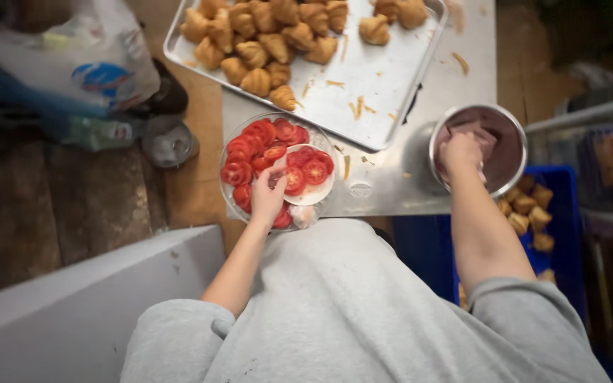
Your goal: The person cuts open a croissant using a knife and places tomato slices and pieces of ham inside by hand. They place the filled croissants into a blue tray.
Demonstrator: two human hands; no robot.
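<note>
- While the person leans over the steel worktop (391, 177), both bare hands are down among the food at its near edge.
- The left hand (269, 196) reaches into a clear glass bowl (230, 195) of sliced tomatoes (250, 138); its fingers are bent onto the slices, but whether that grip has closed on one I cannot tell.
- A small white dish (318, 190) sits inside the bowl, also carrying tomato slices, and the left hand lies against its near-left rim.
- The bowl stands at the front left corner of the worktop, partly overhanging the edge, just below the baking tray.
- The right hand (460, 152) is sunk into a round metal pot (516, 152) at the front right edge, its grip closed on pinkish thin slices (487, 135) lying in the pot.
- A large metal baking tray (384, 78) lies tilted across the far part of the worktop; croissants (264, 46) crowd its left end and two more sit at the top right, with crumbs and shreds scattered over the bare metal.
- Below the right forearm, a blue crate (569, 206) on the floor side holds more small pastries (530, 209).
- To the left, off the worktop, lie a plastic bag (101, 64) and a round lidded container (170, 142).
- The person wears a grey sweatshirt (342, 312) with the sleeves pushed up.
</note>
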